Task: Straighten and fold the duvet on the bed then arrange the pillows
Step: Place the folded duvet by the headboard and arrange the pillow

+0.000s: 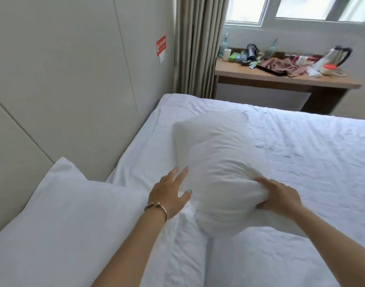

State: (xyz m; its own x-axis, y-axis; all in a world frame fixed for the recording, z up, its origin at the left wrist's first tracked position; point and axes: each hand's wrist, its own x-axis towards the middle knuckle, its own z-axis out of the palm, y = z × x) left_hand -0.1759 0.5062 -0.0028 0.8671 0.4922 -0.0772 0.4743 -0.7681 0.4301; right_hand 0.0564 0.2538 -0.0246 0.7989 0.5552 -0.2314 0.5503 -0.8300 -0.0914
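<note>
We have a plump white fabric pillow (216,172) in the middle of the bed, lengthwise away from us, lying on the wrinkled white bed sheet (301,158). Our right hand (278,195) is clenched into its near right corner, fabric bunched under the fingers. Our left hand (169,195) is released, fingers spread, flat against the pillow's left side, gripping nothing; thin metal bracelet (156,206) on that wrist. Second flat white pillow (59,220) sits at lower left against the beige padded wall panel (63,79), just beside our left forearm, apart from the first pillow. We can't pick out a duvet separately from the sheet.

Background: red rectangular sticker (161,45) on the wall, beige pleated curtain (196,46) in the corner, wooden desk (280,79) under the window (301,9). On the desk: steel electric kettle with black handle (336,56), crumpled brownish cloth (280,67), white paper cup (226,54), other small clutter too blurred to identify.
</note>
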